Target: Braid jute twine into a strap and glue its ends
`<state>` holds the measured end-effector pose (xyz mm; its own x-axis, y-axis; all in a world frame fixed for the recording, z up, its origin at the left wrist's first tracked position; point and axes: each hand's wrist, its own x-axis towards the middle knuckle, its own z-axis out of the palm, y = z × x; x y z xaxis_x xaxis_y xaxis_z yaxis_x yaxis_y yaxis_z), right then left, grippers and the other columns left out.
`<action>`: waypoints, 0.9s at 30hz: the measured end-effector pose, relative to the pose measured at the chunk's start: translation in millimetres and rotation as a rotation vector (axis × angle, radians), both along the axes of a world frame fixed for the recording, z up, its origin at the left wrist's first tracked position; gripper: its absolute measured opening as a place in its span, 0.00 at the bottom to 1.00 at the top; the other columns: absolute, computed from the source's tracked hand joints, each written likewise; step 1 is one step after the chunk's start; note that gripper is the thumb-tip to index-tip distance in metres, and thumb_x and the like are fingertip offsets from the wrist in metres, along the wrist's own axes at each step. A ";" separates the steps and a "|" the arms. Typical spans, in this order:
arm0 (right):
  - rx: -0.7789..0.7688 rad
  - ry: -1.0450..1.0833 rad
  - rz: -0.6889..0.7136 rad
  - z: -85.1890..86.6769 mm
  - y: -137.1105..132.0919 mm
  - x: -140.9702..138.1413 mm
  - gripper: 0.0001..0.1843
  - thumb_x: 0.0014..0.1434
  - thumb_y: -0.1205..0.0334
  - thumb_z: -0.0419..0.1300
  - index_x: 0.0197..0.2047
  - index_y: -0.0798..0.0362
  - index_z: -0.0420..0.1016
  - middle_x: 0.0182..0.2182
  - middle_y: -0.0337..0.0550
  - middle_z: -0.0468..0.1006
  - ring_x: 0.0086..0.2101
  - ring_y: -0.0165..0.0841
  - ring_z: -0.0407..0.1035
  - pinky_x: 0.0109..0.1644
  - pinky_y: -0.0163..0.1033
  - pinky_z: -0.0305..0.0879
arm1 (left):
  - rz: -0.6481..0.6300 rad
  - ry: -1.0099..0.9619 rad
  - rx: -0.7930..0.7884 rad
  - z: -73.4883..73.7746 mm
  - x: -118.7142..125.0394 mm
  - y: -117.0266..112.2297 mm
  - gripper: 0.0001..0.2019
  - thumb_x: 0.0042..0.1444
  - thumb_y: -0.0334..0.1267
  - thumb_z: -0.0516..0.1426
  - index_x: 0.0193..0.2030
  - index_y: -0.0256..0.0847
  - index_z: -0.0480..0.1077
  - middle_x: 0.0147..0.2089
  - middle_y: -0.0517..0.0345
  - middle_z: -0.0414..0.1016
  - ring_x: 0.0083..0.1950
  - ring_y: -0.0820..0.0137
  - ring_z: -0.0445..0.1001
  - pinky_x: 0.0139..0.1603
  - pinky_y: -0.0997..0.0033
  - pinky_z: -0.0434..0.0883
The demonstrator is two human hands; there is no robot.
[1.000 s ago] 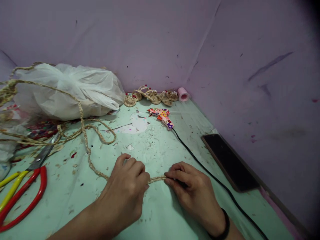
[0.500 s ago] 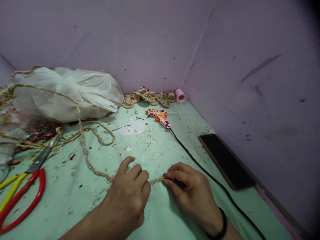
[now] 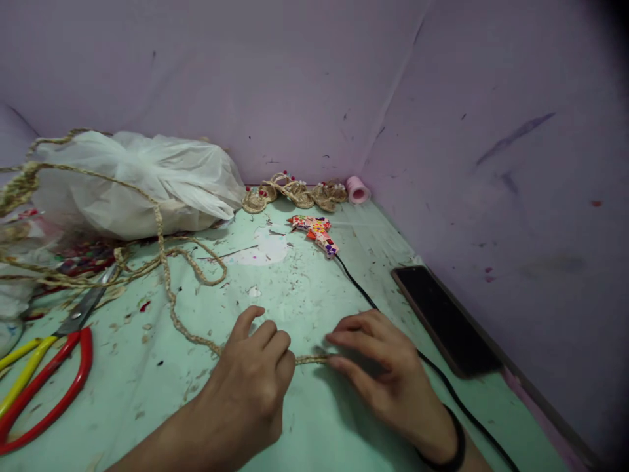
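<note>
One thin, tan, braided straw cord (image 3: 312,359), flat on the tabletop (image 3: 304,295).

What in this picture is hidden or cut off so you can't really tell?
Head view: the left hand covers its grip on the braided cord.
The cord's end lies under the right hand.
The scissors handles are cut off by the left edge.
The black cable leaves the bottom edge.
The white bag hides its contents.
</note>
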<state>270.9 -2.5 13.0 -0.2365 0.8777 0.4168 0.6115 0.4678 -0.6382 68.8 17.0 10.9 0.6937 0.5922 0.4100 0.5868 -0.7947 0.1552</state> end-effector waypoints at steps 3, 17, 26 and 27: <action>0.040 -0.183 0.110 -0.9 1.2 -16.8 0.07 0.53 0.67 0.62 0.37 0.51 0.76 0.32 0.42 0.76 0.33 0.35 0.65 0.37 0.43 0.61 | 0.011 -0.009 -0.041 -0.4 0.9 -0.9 0.08 0.42 0.24 0.52 0.26 0.37 0.69 0.26 0.55 0.65 0.32 0.66 0.62 0.52 0.45 0.58; -0.124 -0.215 0.093 -3.9 2.9 -37.3 0.07 0.53 0.72 0.57 0.32 0.53 0.74 0.28 0.41 0.75 0.31 0.35 0.64 0.37 0.42 0.55 | 0.105 -0.212 -0.235 24.4 -52.0 1.2 0.05 0.54 0.31 0.53 0.37 0.41 0.67 0.36 0.55 0.70 0.40 0.66 0.67 0.53 0.53 0.57; -0.186 -0.214 0.045 -1.5 1.0 -42.3 0.07 0.51 0.73 0.55 0.32 0.53 0.71 0.29 0.41 0.73 0.32 0.35 0.63 0.38 0.43 0.55 | 0.034 -0.170 -0.262 -3.9 -37.4 3.6 0.08 0.55 0.27 0.50 0.33 0.38 0.69 0.32 0.55 0.68 0.35 0.68 0.64 0.48 0.55 0.59; -0.187 -0.215 0.038 -2.3 0.7 -42.8 0.09 0.51 0.73 0.55 0.33 0.53 0.71 0.29 0.41 0.73 0.32 0.36 0.63 0.38 0.43 0.55 | 0.039 -0.174 -0.258 -4.9 -37.0 4.3 0.08 0.56 0.27 0.49 0.33 0.38 0.69 0.31 0.56 0.68 0.35 0.68 0.64 0.48 0.55 0.59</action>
